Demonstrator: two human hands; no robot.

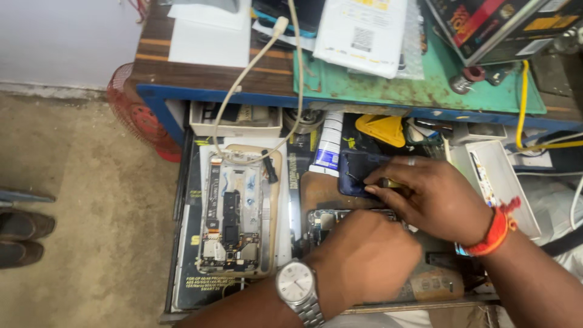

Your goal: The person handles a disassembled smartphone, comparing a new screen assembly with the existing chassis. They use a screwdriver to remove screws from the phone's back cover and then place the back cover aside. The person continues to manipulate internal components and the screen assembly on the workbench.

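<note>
Opened phone (pixel 234 215) laid at 9 o'clock in the drawer (pixel 182 267), back off, boards bared, white cable (pixel 243 79) plugged in. Second phone (pixel 331 222) mostly hidden under left hand (pixel 364 255), grip curled, hold cannot be told. Right hand (pixel 434 197) at 2 o'clock, grip pinched on small brass tool (pixel 388 182). Reassembly not seen done

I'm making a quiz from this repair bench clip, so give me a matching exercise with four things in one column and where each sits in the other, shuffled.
Things:
1. opened phone
2. wristwatch
3. red-orange wristband
4. yellow triangular pick

Places:
A. on the left hand's wrist
B. at the back of the drawer, under the bench edge
C. on the right hand's wrist
D. left part of the drawer, insides showing

Pairs: 1-D, 2-A, 3-C, 4-B
</note>
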